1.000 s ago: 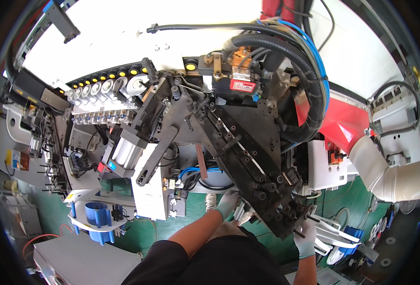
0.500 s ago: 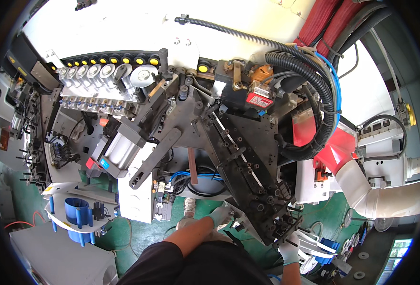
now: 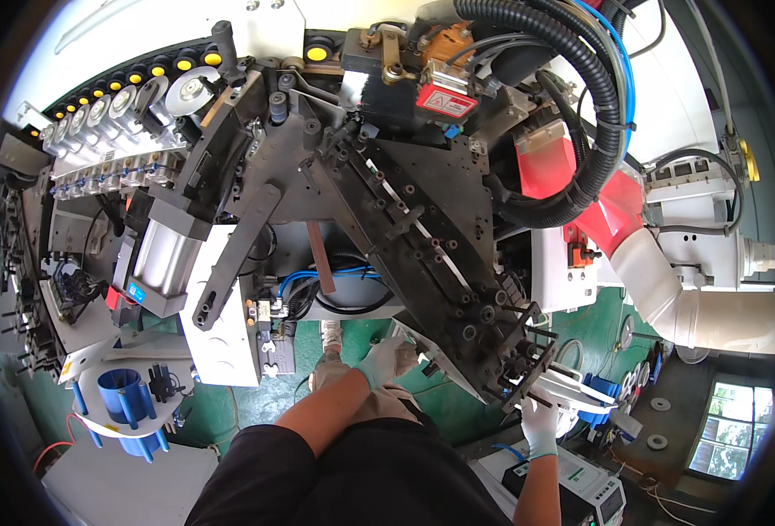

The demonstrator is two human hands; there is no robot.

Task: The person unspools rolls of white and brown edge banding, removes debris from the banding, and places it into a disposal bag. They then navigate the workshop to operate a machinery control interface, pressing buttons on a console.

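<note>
My left hand, in a pale glove, is beside the metal side plate under the near end of a long dark machine arm. Its fingers look curled, and what lies in them is too small to make out. At the arm's near right end, my gloved right hand reaches up by several dark rods and a white plate. Those parts hide its fingertips. A thin pale strip runs along the dark arm.
A black corrugated hose curves over a red hood joined to a white duct. A silver cylinder stands at left. Below it is a white reel stand with a blue core. A boxed device with a screen sits at lower right.
The view has shifted, so the machine appears farther left and higher. More of the boxed device and the window shows at lower right. Both hands stay by the same machine parts.
</note>
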